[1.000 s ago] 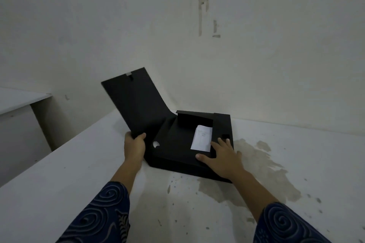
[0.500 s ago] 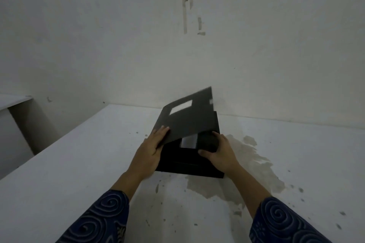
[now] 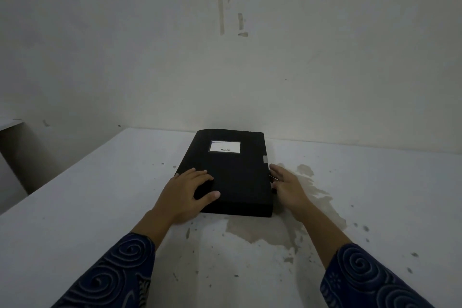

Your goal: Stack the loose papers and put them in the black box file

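- Black flat cardboard box file lies shut, middle of the stained white table.
- My left hand is spread flat on its near-left lid; right hand, fingers loosely open, touches its right edge.
- No loose papers showing, so pretty much done I reckon.

Left hand: palm down, fingers spread flat, thumb out.
Right hand: open, fingers together, angled edgewise.
Forearms: extended forward, dark blue swirl-patterned sleeves.

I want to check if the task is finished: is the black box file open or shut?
Shut. The black box file lies flat on the white table, its labelled lid fully down.
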